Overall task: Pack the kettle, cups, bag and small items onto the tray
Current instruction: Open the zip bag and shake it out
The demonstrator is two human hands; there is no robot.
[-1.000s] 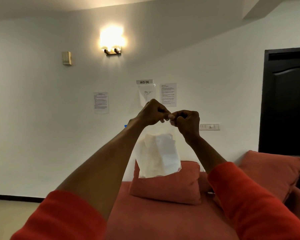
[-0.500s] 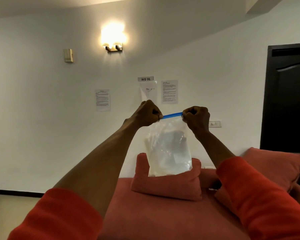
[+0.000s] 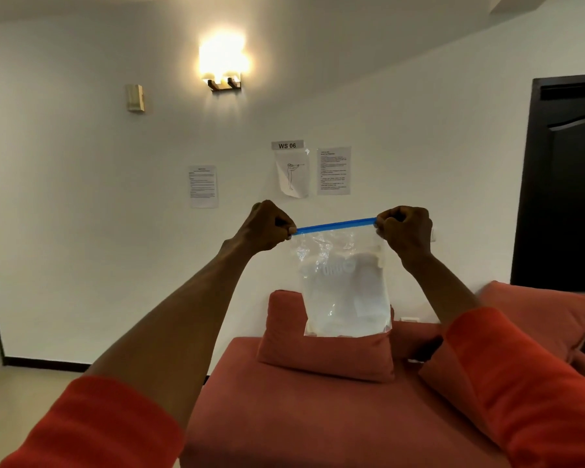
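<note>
Left hand (image 3: 267, 228) and right hand (image 3: 404, 231) each pinch an end of the bag (image 3: 343, 282) at its blue strip; it hangs between them, mid-frame, above the cushion (image 3: 325, 356).

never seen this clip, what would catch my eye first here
First, the clear zip bag held up mid-frame, its blue seal strip stretched between the left hand and right hand, with something white inside. Above it a lit wall lamp glows on the white wall, and red sofa cushions sit below.
</note>
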